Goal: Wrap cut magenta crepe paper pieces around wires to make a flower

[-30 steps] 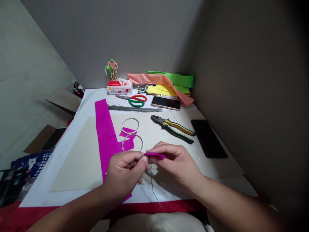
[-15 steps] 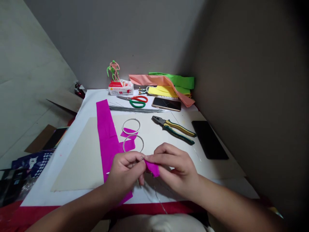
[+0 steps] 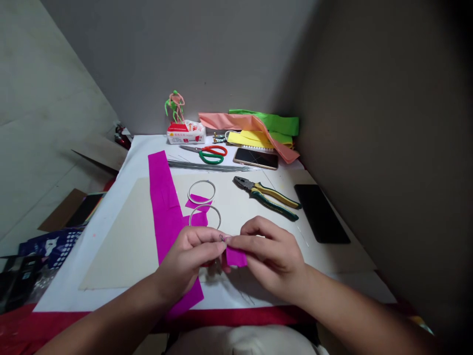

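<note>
While left hand (image 3: 190, 256) pinches thin wire (image 3: 222, 238), right hand (image 3: 276, 256) grips small magenta piece (image 3: 235, 257), which hangs between them. Long magenta strip (image 3: 165, 209) passes beneath left hand; two rings (image 3: 205, 204) just beyond it; pliers (image 3: 254, 188) beyond right hand.

A plain grey wall (image 3: 166, 54) rises behind the table (image 3: 64, 298), and a second wall (image 3: 369, 123) closes in the right side, much darker and browner. Shadow deepens toward the upper right corner. At left lies a pale floor (image 3: 33, 93) with faint seams. White cloth covers the tabletop, with a red band (image 3: 271, 314) along its near edge. The light falls brightest on the tabletop.
</note>
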A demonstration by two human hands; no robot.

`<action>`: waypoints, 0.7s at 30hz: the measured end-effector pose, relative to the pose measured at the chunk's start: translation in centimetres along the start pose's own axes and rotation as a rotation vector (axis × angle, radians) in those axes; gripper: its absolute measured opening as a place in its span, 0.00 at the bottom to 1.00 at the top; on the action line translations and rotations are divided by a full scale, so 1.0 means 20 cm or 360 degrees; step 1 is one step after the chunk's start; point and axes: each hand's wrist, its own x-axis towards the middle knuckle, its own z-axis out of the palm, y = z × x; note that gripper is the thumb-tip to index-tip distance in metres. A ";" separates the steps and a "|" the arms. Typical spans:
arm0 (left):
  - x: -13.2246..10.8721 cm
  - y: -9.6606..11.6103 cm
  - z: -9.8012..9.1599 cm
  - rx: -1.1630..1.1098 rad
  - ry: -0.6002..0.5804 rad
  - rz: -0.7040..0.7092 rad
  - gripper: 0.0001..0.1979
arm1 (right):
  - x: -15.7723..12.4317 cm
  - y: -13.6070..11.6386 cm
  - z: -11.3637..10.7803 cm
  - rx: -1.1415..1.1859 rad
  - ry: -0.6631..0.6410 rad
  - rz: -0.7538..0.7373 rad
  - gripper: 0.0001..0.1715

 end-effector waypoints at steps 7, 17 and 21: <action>0.00 0.03 0.02 -0.0145 0.0044 -0.0086 0.07 | 0.01 0.01 -0.04 -0.0114 -0.0196 -0.0053 0.27; 0.00 0.03 0.01 0.0145 0.0124 0.0009 0.08 | 0.04 -0.02 -0.10 0.0534 -0.0261 0.0371 0.22; 0.01 0.04 0.01 0.0259 0.0093 0.0084 0.06 | 0.04 -0.02 -0.09 0.0555 -0.0217 0.0597 0.21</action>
